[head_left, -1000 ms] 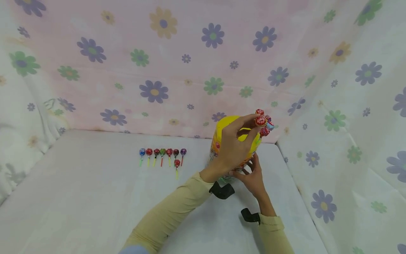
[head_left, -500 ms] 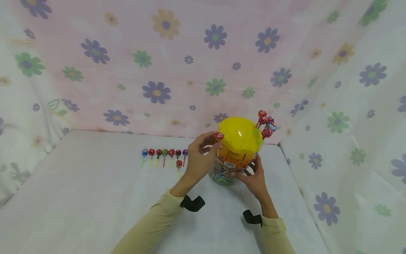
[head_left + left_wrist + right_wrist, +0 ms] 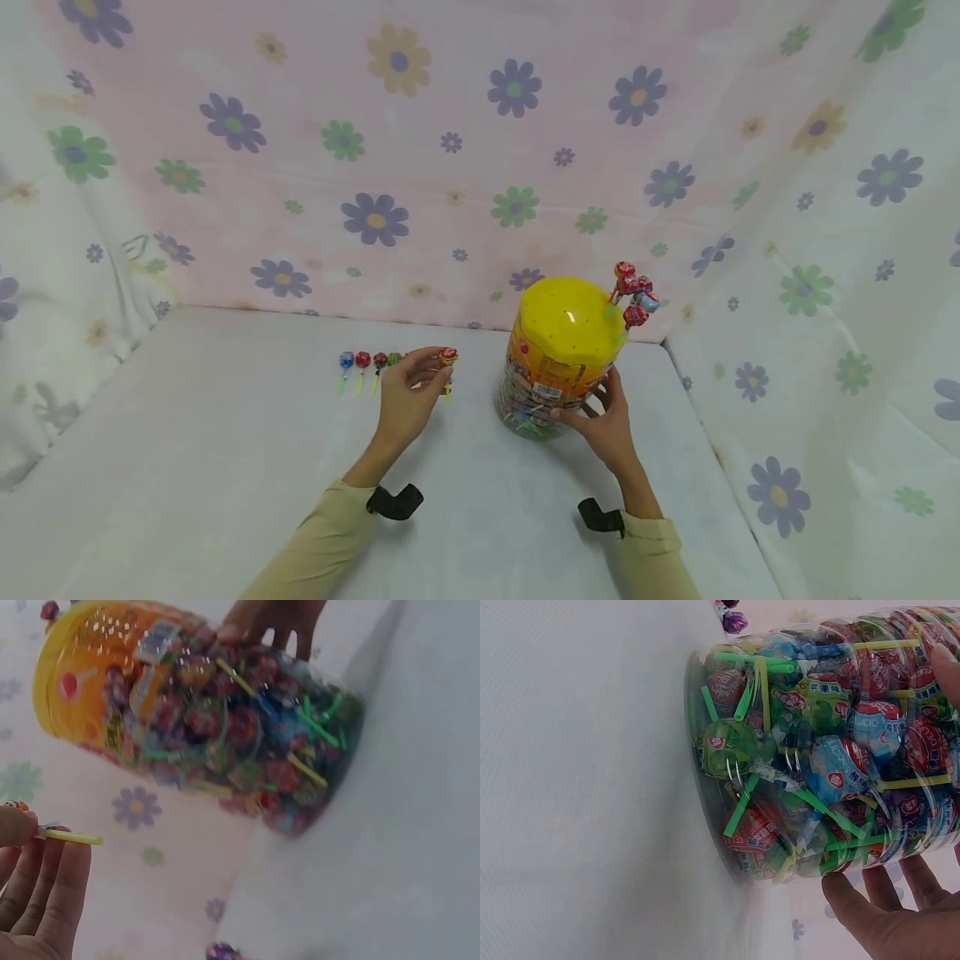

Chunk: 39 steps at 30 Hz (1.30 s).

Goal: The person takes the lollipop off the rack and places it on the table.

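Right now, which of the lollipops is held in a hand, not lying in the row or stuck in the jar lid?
The red-wrapped lollipop with a yellow stick, pinched by the left hand over the row's right end.

Head view looks down; both wrist views closely share the jar.

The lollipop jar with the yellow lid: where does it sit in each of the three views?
Head: the lollipop jar stands right of centre on the table, the right hand at its base.
Left wrist: the jar fills the upper middle, lying tilted in the picture, lid at upper left.
Right wrist: its clear lower part fills the right half.
Shared landmark: the right hand's fingers on the jar.
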Motion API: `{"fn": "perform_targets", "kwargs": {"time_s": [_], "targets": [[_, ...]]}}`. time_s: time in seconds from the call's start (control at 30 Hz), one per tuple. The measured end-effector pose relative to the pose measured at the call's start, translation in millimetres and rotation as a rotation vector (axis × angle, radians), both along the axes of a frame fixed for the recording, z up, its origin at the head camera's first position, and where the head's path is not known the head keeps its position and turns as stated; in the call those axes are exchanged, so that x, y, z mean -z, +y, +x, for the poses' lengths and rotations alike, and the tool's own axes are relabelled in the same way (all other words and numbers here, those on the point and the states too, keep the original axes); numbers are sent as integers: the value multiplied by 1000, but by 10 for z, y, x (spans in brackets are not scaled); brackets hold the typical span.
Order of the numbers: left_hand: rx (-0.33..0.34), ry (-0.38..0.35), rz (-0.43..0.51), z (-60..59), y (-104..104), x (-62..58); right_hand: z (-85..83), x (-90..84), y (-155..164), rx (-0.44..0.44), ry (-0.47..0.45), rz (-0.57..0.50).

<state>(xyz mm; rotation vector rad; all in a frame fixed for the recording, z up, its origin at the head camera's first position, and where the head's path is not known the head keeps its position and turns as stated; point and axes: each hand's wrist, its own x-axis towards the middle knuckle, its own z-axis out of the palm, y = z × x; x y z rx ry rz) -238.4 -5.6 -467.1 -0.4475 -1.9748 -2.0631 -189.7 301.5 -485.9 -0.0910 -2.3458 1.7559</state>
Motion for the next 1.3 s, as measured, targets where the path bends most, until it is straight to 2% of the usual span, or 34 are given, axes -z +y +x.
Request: {"fn": "perform_targets", "kwargs": {"time_s": [0.13, 0.27, 0.47, 0.6, 0.83, 1.03, 1.2, 1.3], "targets": [[-30, -67, -13, -38, -156, 135, -2, -30, 6, 0, -21, -1], [-77, -106, -76, -67, -274, 261, -10, -39, 18, 2, -25, -1], [-124, -145, -240, -117, -357, 461, -21, -1, 35, 11, 1, 4], [-147, -175, -357, -163, -378, 554, -36, 27, 36, 2, 28, 1], [-190, -202, -450, -233, -392, 653, -33, 42, 24, -2, 36, 1], [-179, -215, -496, -262, -391, 682, -14, 26, 9, -3, 21, -6], [-167, -223, -553, -269, -397, 680, 89, -207, -98, -8, -16, -11], [-166, -216, -588, -266, -406, 673, 79, -199, -91, -6, -21, -12]]}}
